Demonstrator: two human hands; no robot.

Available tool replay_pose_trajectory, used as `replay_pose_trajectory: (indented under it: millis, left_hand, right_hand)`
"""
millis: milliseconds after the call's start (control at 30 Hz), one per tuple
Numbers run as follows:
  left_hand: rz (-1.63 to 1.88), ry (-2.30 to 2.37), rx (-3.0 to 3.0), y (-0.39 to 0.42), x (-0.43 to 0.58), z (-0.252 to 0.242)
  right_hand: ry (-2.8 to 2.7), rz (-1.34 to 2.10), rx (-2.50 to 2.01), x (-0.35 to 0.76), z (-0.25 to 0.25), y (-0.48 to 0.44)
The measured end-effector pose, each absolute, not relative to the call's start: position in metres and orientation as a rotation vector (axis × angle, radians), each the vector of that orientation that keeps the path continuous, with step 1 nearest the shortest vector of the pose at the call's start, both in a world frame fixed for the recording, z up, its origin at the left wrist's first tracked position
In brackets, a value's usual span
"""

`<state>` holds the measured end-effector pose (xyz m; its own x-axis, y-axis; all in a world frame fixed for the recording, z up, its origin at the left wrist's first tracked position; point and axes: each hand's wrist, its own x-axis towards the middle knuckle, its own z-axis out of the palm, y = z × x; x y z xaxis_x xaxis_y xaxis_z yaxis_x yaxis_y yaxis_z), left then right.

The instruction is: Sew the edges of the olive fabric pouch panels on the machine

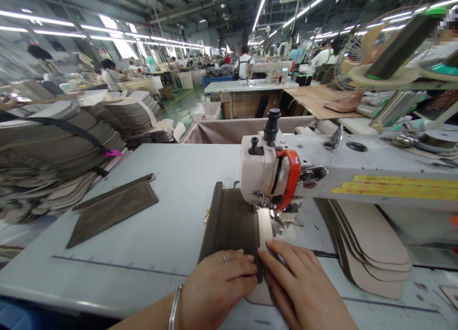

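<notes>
A dark olive fabric panel (234, 220) lies under the needle area of a white sewing machine (255, 163) with an orange guard. Along its right side runs a pale piece (265, 226), part of which passes beneath the machine's foot. My left hand (216, 287), wearing a ring and a bangle, rests on the near end of the panel, fingers laid out flat. Beside it my right hand (298, 282) presses on the pale piece and the seam edge with outstretched fingers. My right thumb is mostly hidden. A small gold-coloured metal part (207, 215) shows at the panel's left edge.
Another dark fabric piece (114, 208) lies left on the pale table (171, 177). Right of the needle, rounded pale panels (372, 239) are stacked beneath the machine arm. Bundled panels (53, 149) are piled beyond the left edge. A fan (352, 58) and co-workers are farther back.
</notes>
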<state>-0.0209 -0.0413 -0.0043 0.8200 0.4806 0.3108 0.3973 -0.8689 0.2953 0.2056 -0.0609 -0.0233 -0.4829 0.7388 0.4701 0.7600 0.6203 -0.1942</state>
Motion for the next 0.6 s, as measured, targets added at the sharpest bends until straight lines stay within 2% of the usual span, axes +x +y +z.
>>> replay_pose_trajectory:
  millis: [600]
  left_hand:
    - [0.533, 0.766, 2.876, -0.001, -0.008, -0.007]
  right_hand:
    - [-2.344, -0.102, -1.191, 0.205, -0.025, -0.060]
